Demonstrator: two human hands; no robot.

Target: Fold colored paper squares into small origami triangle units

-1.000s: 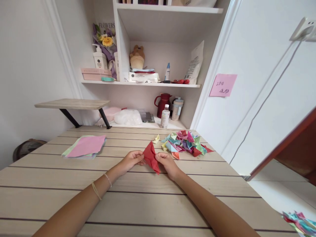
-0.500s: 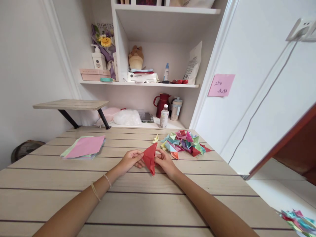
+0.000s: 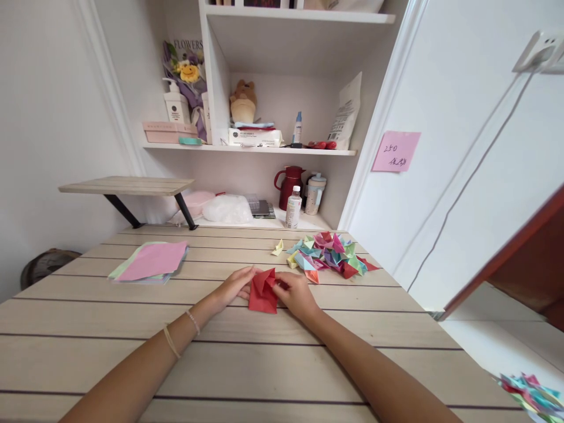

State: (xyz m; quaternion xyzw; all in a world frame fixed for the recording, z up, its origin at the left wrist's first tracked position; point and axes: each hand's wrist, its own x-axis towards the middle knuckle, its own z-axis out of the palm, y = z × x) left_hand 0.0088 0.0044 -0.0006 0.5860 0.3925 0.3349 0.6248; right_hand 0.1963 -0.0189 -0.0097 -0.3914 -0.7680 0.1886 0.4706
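Note:
A partly folded sheet of red paper (image 3: 263, 298) is between my hands, low over the middle of the wooden table (image 3: 220, 364). It looks roughly square, with a raised flap near its top. My left hand (image 3: 239, 283) grips its left edge, the fingers partly behind the paper. At the right side, my right hand (image 3: 293, 291) is closed with thumb and fingertips on the flap. Just beyond the paper lies a small yellow folded paper piece (image 3: 278, 248). A pile of folded paper pieces (image 3: 328, 255) in many colours sits behind my right hand.
A stack of pastel paper sheets (image 3: 152, 262) lies at the left, near a small raised shelf (image 3: 127, 186). At the table's back stand a bottle (image 3: 293, 208) and a red jug (image 3: 289, 183). More folded paper (image 3: 531, 390) shows at lower right.
The red paper has gone from a pointed, triangular shape to a squarer one with a flap standing up. Both hands have shifted slightly around it, the left a little closer in.

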